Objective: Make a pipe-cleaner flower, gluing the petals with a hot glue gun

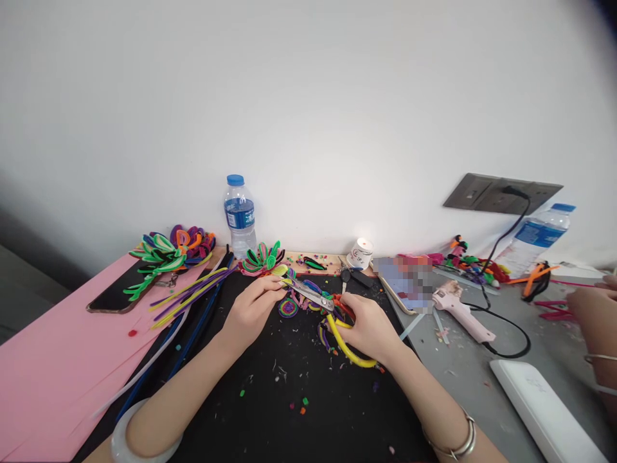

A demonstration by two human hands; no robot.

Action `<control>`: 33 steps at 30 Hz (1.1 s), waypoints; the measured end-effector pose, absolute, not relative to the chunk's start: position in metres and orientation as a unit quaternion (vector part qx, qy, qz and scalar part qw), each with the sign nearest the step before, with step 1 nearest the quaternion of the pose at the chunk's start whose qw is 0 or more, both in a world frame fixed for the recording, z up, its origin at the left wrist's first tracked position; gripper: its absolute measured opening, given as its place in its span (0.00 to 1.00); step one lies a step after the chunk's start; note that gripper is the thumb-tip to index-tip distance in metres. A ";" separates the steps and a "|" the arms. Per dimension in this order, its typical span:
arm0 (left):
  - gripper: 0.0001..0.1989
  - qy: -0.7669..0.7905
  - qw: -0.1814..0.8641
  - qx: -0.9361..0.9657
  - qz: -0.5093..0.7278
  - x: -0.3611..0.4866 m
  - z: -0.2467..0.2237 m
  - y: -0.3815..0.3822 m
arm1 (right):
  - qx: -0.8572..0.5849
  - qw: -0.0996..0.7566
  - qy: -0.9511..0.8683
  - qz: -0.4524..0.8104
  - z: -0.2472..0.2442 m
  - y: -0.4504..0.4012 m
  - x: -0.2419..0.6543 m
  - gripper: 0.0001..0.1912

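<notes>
My left hand (pixel 255 307) is closed in a pinch on a small yellow-green pipe-cleaner loop (pixel 278 271) at the wall side of the black mat (pixel 270 411). Scissors (pixel 315 297) with yellow handles are gripped in my right hand (pixel 366 325). Their blades point left, with the tips at the fingers of my left hand. Whether the blades touch the loop I cannot tell. Just behind my left hand lies a green, pink and black pipe-cleaner flower (pixel 261 258). Below the blades rests a coiled multicoloured disc (pixel 288 308), among other coloured pieces partly hidden by my right hand.
Left are yellow and purple pipe cleaners (pixel 193 296), a phone (pixel 118 292) and a flower bunch (pixel 173 247). A water bottle (pixel 240 218) and paper cup (pixel 360 253) stand by the wall. Right lie a corded glue gun (pixel 465 315) and white case (pixel 544 411); another person's hand (pixel 595 305) shows.
</notes>
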State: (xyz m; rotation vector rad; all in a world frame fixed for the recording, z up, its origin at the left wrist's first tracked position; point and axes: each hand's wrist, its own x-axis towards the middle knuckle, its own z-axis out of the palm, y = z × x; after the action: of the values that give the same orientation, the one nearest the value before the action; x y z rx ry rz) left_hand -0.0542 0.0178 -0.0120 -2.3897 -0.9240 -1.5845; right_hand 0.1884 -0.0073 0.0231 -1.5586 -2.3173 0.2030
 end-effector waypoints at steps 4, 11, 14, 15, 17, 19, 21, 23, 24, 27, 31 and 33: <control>0.09 -0.305 0.063 -0.793 -0.523 -0.055 -0.013 0.018 | -0.550 0.167 -0.816 0.069 0.023 -0.008 0.188 0.10; 0.10 -0.300 0.061 -0.792 -0.529 -0.052 -0.010 0.017 | -0.562 0.163 -0.809 0.060 0.024 -0.009 0.187 0.09; 0.10 -0.296 0.065 -0.793 -0.528 -0.053 -0.010 0.018 | -0.561 0.164 -0.809 0.061 0.026 -0.010 0.187 0.08; 0.10 -0.295 0.066 -0.794 -0.528 -0.053 -0.010 0.018 | -0.560 0.165 -0.809 0.063 0.027 -0.010 0.187 0.09; 0.10 -0.296 0.069 -0.793 -0.527 -0.053 -0.011 0.019 | -0.559 0.166 -0.810 0.067 0.027 -0.010 0.187 0.10; 0.09 -0.300 0.068 -0.793 -0.526 -0.053 -0.011 0.019 | -0.558 0.166 -0.810 0.069 0.026 -0.009 0.187 0.10; 0.08 -0.308 0.062 -0.791 -0.526 -0.052 -0.010 0.018 | -0.559 0.165 -0.809 0.072 0.025 -0.009 0.188 0.10; 0.08 -0.314 0.056 -0.789 -0.526 -0.051 -0.009 0.017 | -0.562 0.163 -0.808 0.076 0.023 -0.009 0.188 0.10; 0.08 -0.315 0.054 -0.788 -0.527 -0.051 -0.008 0.017 | -0.563 0.162 -0.807 0.076 0.022 -0.009 0.189 0.10; 0.08 -0.317 0.053 -0.789 -0.524 -0.052 -0.008 0.017 | -0.565 0.158 -0.807 0.069 0.022 -0.009 0.189 0.11; 0.08 -0.318 0.061 -0.791 -0.520 -0.052 -0.010 0.017 | -0.564 0.157 -0.808 0.060 0.021 -0.009 0.188 0.12; 0.08 -0.317 0.063 -0.792 -0.518 -0.052 -0.010 0.018 | -0.563 0.157 -0.810 0.058 0.020 -0.008 0.188 0.12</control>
State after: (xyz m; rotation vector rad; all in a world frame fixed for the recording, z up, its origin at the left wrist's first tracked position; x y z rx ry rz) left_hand -0.0523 0.0175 -0.0101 -2.3923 -0.9583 -1.5648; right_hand 0.1880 -0.0084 0.0202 -1.6107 -2.3172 0.1653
